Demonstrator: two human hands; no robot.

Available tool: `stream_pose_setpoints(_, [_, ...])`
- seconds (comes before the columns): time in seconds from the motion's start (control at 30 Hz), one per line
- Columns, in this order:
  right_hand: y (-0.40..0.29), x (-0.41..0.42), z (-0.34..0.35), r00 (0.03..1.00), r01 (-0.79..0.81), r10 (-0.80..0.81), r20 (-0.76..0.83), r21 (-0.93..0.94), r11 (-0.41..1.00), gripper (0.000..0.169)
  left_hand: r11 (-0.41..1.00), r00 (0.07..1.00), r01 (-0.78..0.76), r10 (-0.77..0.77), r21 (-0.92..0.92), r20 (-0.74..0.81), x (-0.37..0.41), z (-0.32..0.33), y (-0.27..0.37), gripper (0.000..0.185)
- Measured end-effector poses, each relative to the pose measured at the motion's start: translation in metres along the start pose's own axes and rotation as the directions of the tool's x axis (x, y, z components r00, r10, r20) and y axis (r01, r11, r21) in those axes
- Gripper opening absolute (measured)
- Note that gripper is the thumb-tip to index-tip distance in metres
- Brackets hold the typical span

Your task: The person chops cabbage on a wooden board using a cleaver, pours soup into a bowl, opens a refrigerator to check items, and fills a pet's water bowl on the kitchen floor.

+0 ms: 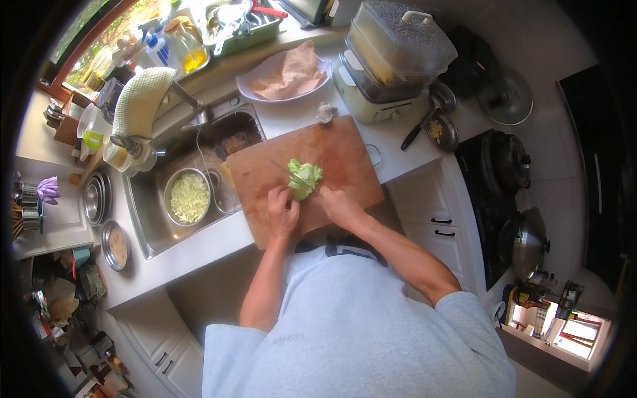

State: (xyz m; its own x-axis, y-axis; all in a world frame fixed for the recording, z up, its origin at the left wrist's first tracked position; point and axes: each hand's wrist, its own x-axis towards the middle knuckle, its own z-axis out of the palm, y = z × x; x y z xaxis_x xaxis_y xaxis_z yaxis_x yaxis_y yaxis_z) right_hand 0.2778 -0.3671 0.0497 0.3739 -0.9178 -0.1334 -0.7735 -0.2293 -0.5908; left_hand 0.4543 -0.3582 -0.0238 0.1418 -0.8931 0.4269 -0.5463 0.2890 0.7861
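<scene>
A clump of pale green cabbage leaves (309, 175) lies near the middle of a wooden cutting board (268, 219). My right hand (342, 208) grips a kitchen knife (288, 170), its handle mostly hidden in the fist. The thin blade runs up and left across the cabbage, its tip past the leaves over bare wood. With bent fingers, my left hand (282, 211) holds the cabbage's near left edge, close to the blade. In the sink at left stands a metal bowl (167, 199) of chopped cabbage.
The board's left edge overhangs the sink (144, 219). Behind it are a crumpled whitish lump (326, 113), a white basin (244, 82) and a food steamer (368, 107). A ladle (412, 137) and a small dish of chopped garlic (450, 142) lie right, beside the cooktop (470, 199).
</scene>
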Motion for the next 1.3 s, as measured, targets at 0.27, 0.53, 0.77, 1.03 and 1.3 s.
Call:
stream_pose_setpoints(0.27, [-0.003, -0.014, 0.001, 0.997, 0.081, -0.079, 0.017, -0.184, 0.98, 0.008, 0.998, 0.998, 0.04, -0.042, 0.042, 0.046, -0.005, 0.0, -0.004, 0.013])
stream_pose_setpoints(0.53, [-0.009, -0.005, 0.027, 1.0, -0.012, 0.012, -0.004, -0.251, 0.968, 0.005, 0.998, 0.998, -0.024, 0.02, 0.06, 0.058, -0.007, -0.003, -0.005, 0.01])
stream_pose_setpoints(0.77, [0.018, -0.009, 0.038, 0.985, 0.152, -0.156, -0.073, -0.053, 0.987, 0.012, 0.996, 0.992, -0.069, 0.062, 0.064, 0.107, -0.01, -0.014, -0.009, 0.012])
stream_pose_setpoints(1.03, [0.027, -0.03, -0.012, 0.951, -0.073, 0.128, -0.281, 0.198, 0.978, 0.024, 0.994, 0.943, -0.053, 0.019, 0.093, 0.333, 0.041, -0.028, 0.014, 0.06])
stream_pose_setpoints(1.3, [0.047, -0.043, -0.009, 0.818, -0.438, 0.564, 0.109, 0.755, 0.489, 0.027, 0.978, 0.67, -0.206, 0.119, 0.03, 0.733, 0.081, -0.011, 0.006, 0.092])
